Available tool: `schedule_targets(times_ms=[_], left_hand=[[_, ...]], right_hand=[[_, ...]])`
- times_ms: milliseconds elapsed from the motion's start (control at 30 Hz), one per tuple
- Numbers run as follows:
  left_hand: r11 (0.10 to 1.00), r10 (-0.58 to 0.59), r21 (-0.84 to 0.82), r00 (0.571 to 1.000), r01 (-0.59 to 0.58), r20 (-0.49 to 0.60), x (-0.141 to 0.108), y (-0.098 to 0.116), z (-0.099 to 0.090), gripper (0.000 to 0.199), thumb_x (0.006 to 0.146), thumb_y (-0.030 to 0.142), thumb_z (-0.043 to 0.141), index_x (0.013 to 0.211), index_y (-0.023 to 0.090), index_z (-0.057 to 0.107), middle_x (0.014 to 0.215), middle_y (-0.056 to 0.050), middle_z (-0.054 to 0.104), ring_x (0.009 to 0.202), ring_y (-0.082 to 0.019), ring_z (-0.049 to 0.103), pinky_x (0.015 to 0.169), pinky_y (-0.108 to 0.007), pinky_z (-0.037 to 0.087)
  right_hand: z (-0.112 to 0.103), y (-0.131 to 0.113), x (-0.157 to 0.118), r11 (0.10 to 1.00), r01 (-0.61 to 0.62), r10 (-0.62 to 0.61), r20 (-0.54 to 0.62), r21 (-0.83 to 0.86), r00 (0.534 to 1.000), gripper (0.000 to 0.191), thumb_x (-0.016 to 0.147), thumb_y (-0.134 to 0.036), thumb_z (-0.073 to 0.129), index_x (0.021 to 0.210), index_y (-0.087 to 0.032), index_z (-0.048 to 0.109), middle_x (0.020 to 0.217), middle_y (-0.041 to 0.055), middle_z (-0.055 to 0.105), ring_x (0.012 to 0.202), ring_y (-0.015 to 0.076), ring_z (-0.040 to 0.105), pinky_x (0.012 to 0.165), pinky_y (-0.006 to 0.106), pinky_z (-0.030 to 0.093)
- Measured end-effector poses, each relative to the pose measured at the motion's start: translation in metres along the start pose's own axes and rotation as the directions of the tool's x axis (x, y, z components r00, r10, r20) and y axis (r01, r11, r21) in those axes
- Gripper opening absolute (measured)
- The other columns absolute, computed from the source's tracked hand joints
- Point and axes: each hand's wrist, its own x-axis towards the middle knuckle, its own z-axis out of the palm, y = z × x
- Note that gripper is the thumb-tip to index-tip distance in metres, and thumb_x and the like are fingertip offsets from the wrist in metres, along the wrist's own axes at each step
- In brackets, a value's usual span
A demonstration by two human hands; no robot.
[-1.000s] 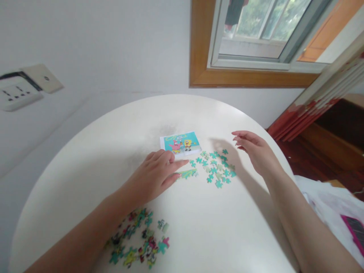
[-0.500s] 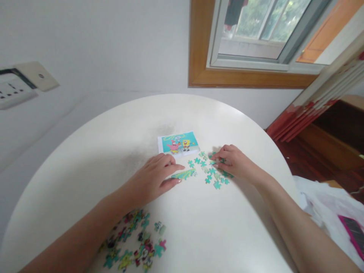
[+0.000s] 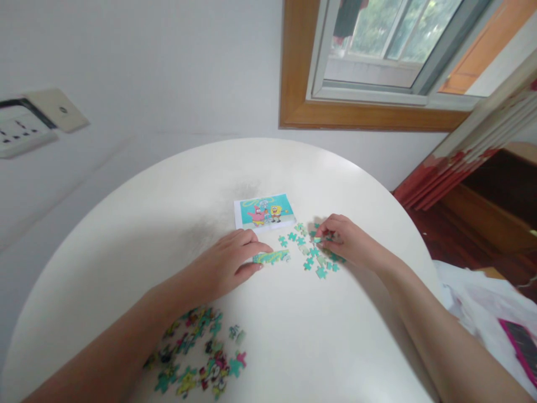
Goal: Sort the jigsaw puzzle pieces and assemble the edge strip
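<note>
My left hand (image 3: pixel 235 256) rests on the white table, its thumb and forefinger at the left end of a joined strip of green-yellow puzzle pieces (image 3: pixel 272 257). Between the fingertips of my right hand (image 3: pixel 342 238) is a small light puzzle piece (image 3: pixel 318 239), held over a group of loose turquoise pieces (image 3: pixel 314 252). Part of that group is hidden under the hand. Behind the strip lies a picture card (image 3: pixel 264 212) with cartoon figures on turquoise.
A pile of multicoloured puzzle pieces (image 3: pixel 213 366) lies near the front, partly behind my left forearm. The round table (image 3: pixel 289 347) meets a wall with a window (image 3: pixel 377 56) and a socket (image 3: pixel 23 126). White plastic and a pink-edged object (image 3: pixel 520 347) are at the right.
The fingers of my right hand have closed on a piece and lifted it slightly. My left hand has barely shifted, its thumb slightly nearer the strip.
</note>
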Motion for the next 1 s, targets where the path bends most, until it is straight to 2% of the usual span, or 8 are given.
schedule_targets(times_ms=[167, 333, 467, 533, 667, 800, 1000], left_hand=[[1.0, -0.012, -0.019, 1.0, 0.012, 0.016, -0.001, -0.001, -0.001, 0.029, 0.094, 0.023, 0.052, 0.122, 0.025, 0.059, 0.11, -0.005, 0.056, 0.105, -0.022, 0.053, 0.094, -0.033, 0.039], [0.999, -0.008, -0.042, 1.0, 0.009, 0.022, -0.003, -0.001, -0.001, 0.028, 0.094, 0.023, 0.052, 0.122, 0.025, 0.058, 0.111, -0.004, 0.056, 0.106, -0.021, 0.053, 0.095, -0.032, 0.039], [0.999, -0.006, -0.049, 1.0, 0.007, 0.026, -0.003, 0.0, -0.001, 0.028, 0.094, 0.022, 0.052, 0.121, 0.025, 0.058, 0.11, -0.004, 0.056, 0.106, -0.021, 0.053, 0.094, -0.033, 0.039], [0.999, -0.01, -0.05, 1.0, 0.011, 0.023, -0.003, 0.0, -0.001, 0.028, 0.094, 0.022, 0.052, 0.121, 0.024, 0.058, 0.109, -0.004, 0.056, 0.106, -0.021, 0.053, 0.094, -0.033, 0.039], [0.999, -0.013, -0.051, 1.0, 0.014, 0.018, -0.004, 0.0, -0.001, 0.028, 0.093, 0.021, 0.052, 0.121, 0.024, 0.057, 0.109, -0.004, 0.056, 0.105, -0.021, 0.053, 0.094, -0.033, 0.04], [0.999, -0.014, -0.047, 1.0, 0.015, 0.017, -0.004, 0.001, -0.001, 0.03, 0.092, 0.02, 0.053, 0.121, 0.023, 0.058, 0.109, -0.004, 0.056, 0.106, -0.021, 0.053, 0.094, -0.034, 0.04], [0.999, -0.016, -0.036, 1.0, 0.016, 0.008, -0.003, 0.002, -0.001, 0.029, 0.091, 0.021, 0.054, 0.12, 0.023, 0.059, 0.11, -0.004, 0.057, 0.106, -0.022, 0.054, 0.094, -0.034, 0.04]], right_hand=[[0.0, -0.003, -0.001, 0.994, -0.041, 0.04, 0.009, 0.103, 0.999, 0.013, 0.075, -0.011, 0.061, 0.083, -0.019, 0.067, 0.085, 0.0023, 0.061, 0.073, 0.0142, 0.055, 0.066, 0.025, 0.043], [0.0, -0.013, -0.001, 0.951, -0.126, 0.118, 0.043, 0.282, 0.992, 0.005, 0.08, -0.023, 0.062, 0.08, -0.019, 0.064, 0.073, -0.0013, 0.062, 0.066, 0.0126, 0.052, 0.061, 0.024, 0.04], [0.012, -0.027, 0.001, 0.925, -0.073, 0.059, 0.048, 0.372, 0.997, 0.008, 0.081, -0.027, 0.065, 0.082, -0.019, 0.067, 0.072, -0.0012, 0.062, 0.065, 0.0121, 0.052, 0.061, 0.024, 0.04], [0.02, -0.033, 0.004, 0.936, -0.027, 0.009, 0.052, 0.352, 0.999, 0.006, 0.082, -0.025, 0.065, 0.082, -0.02, 0.068, 0.074, -0.0003, 0.064, 0.066, 0.0122, 0.053, 0.062, 0.024, 0.04], [0.029, -0.041, 0.007, 0.981, 0.062, -0.064, 0.007, 0.186, 0.998, 0.005, 0.081, -0.022, 0.068, 0.083, -0.023, 0.073, 0.075, -0.0001, 0.068, 0.074, 0.0148, 0.056, 0.071, 0.028, 0.039], [0.03, -0.044, 0.007, 0.993, 0.072, -0.071, -0.018, 0.093, 0.997, 0.004, 0.081, -0.022, 0.071, 0.082, -0.024, 0.074, 0.071, -0.0006, 0.068, 0.08, 0.0178, 0.057, 0.078, 0.032, 0.038], [0.031, -0.044, 0.006, 0.998, 0.046, -0.045, -0.025, 0.035, 0.999, 0.003, 0.082, -0.024, 0.07, 0.083, -0.024, 0.073, 0.074, 0.0002, 0.069, 0.083, 0.0198, 0.056, 0.078, 0.033, 0.036]])
